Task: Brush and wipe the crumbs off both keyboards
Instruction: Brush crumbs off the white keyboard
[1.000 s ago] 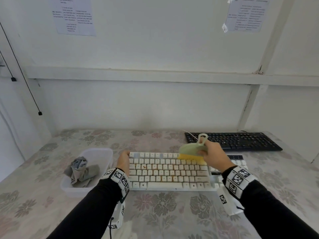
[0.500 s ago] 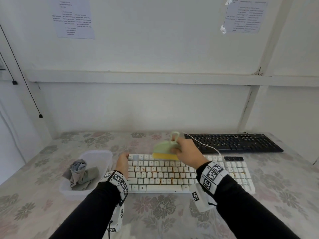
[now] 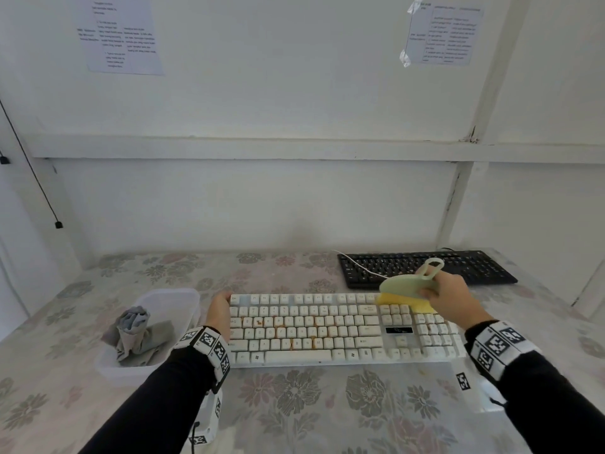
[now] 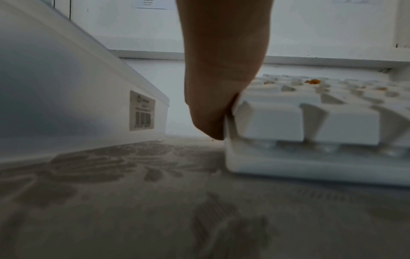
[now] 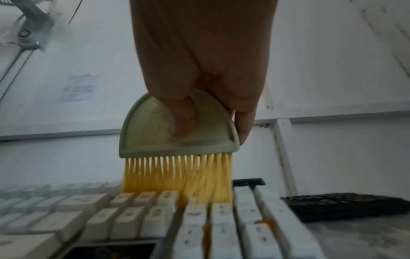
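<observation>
A white keyboard (image 3: 327, 326) lies across the middle of the table, with orange crumbs (image 3: 288, 335) among its letter keys. My right hand (image 3: 448, 299) grips a pale green brush (image 3: 406, 290). Its yellow bristles (image 5: 177, 175) touch the top rows where the navigation keys meet the number pad (image 5: 199, 215). My left hand (image 3: 219, 309) rests against the keyboard's left end, and one finger (image 4: 221, 78) presses on that edge (image 4: 230, 133). A black keyboard (image 3: 425, 268) sits behind, to the right.
A translucent plastic tub (image 3: 183, 299) holding a grey cloth (image 3: 137, 332) stands just left of my left hand. A white cable (image 3: 360, 267) crosses the black keyboard. The white wall rises close behind the floral tablecloth (image 3: 294, 404).
My right hand swept the brush left along the top rows to the keyboard's upper middle, then back right to the number pad end. The left hand has stayed put.
</observation>
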A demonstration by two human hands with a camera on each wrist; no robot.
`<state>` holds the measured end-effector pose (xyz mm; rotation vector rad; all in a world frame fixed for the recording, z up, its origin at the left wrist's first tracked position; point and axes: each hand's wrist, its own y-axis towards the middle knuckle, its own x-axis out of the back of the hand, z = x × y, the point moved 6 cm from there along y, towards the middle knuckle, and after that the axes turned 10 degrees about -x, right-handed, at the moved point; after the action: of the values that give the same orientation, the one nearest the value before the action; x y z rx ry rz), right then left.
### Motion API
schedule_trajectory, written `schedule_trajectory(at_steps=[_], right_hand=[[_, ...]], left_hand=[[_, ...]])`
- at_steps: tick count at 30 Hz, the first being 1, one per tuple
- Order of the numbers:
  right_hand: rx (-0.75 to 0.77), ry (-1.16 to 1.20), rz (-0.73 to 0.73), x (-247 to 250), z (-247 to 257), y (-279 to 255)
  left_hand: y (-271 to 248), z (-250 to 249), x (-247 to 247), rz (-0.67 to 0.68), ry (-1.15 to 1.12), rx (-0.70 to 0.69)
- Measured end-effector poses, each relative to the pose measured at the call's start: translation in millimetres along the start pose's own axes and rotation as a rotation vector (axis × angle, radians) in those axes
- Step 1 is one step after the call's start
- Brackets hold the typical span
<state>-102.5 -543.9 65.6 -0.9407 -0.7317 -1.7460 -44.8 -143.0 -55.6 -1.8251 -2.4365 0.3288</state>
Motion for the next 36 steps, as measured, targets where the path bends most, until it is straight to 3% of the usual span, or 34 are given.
schedule_trajectory(at_steps=[6,12,19,28,32,36], right_hand=[[0.138,0.04,0.018,-4.2,44.3,-3.7],[0.311,0.102,0.153,-50.1,99.8,-13.1],[0.158,0.06,0.129,-32.5,47.5,0.9],[-0.021,0.022,-0.018,16.9,-21.8,14.3],[0.04,0.1,-0.019,21.3,-3.4,11.6],[0.182,0.164,0.103,-0.8,30.8,2.9]], left_hand=[[0.2,-0.5,-1.0,-0.009,-0.009,0.002],[-1.8,-4.2,-0.9,-0.044,-0.004,-0.005],[1.1,-2.1,-1.2,-0.034,0.001,-0.012],[4.3,-1.2,0.7,-0.043,0.009,-0.006],[3.8,-1.8,-0.1,-0.046,0.014,-0.011],[2.4,-2.6,0.5,-0.057,0.011,-0.014]])
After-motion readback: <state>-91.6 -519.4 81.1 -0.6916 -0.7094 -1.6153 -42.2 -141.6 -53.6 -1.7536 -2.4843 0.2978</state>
